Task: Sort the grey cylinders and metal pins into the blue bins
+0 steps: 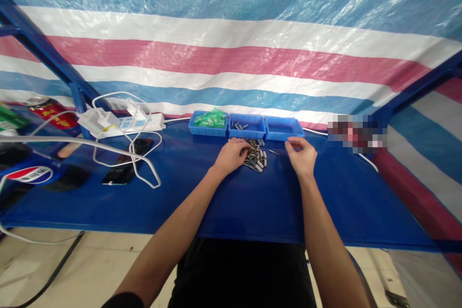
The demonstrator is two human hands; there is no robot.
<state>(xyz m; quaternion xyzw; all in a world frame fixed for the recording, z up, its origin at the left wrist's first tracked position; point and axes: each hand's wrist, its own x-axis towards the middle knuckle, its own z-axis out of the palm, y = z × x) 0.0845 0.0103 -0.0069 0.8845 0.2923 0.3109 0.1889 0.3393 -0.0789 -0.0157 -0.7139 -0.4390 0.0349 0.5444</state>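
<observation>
Widest, the blue surface, smooth-looking: likely to let round parts roll toward 6 o'clock after a knock. Next in size, three blue trays in a row, clock read from the heap of metal parts: left tray at 10 o'clock, holding green pieces; middle tray at 12, with a few grey cylinders; right tray at 2. Low walls, so some risk of parts dropped short through a hasty release.

Smaller again, the hands. Left hand at 9 o'clock, cupped against the heap and touching it, fingers bent, thumb curved inward; cannot tell about a pinch. Right hand at 3, apart from the heap, fingers curled, tips of thumb and forefinger close together near the right tray; cannot tell about contact or a held part.

Then the heap itself, thin pins and pale cylinders crossed together on the surface: apt to scatter under a sideways push. Smallest, a loose pin at 3 o'clock, between heap and right hand: easily brushed away by a passing palm.
</observation>
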